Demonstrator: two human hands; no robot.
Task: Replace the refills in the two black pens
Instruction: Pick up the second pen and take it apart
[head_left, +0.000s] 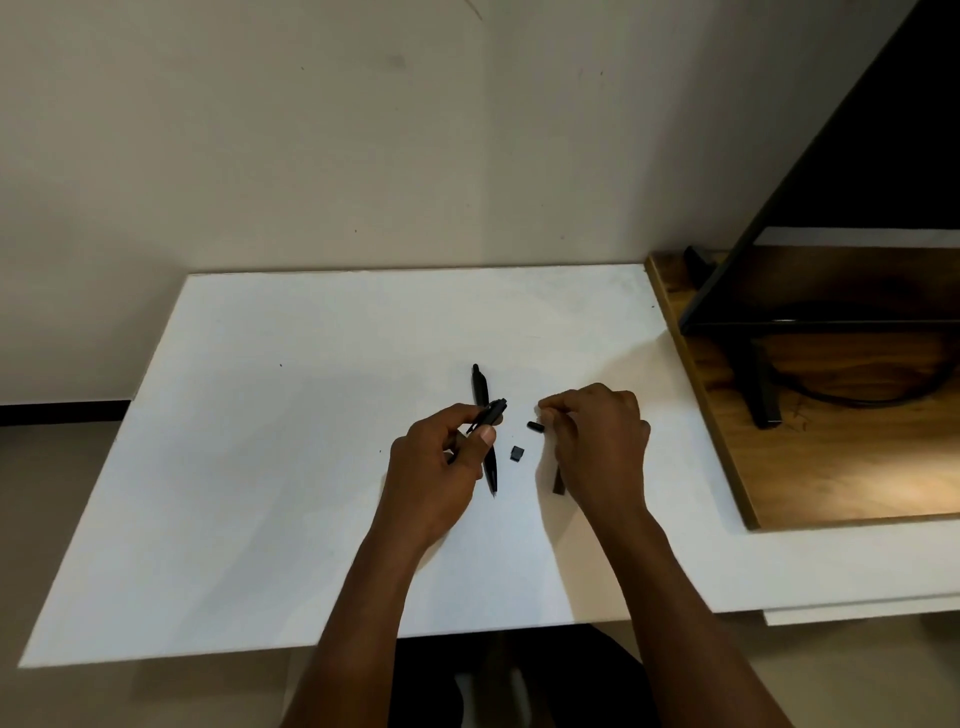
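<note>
One black pen (480, 387) lies on the white table (270, 467), running near to far, partly behind my left hand (434, 473). That hand is closed on the barrel of a second black pen (493, 412), whose open end points right. My right hand (600, 447) hovers close by on the right, fingertips pinched together. A dark pen part (558, 483) sticks out under its palm, seemingly held. A short black cap-like piece (535, 427) lies just left of its fingers. A smaller black piece (517, 453) rests on the table between my hands.
A wooden board (727, 441) lies on the table's right side, with a black metal frame (763, 395) and a dark cable (852, 397) on it. A wall stands behind the table. The table's near edge is just under my forearms.
</note>
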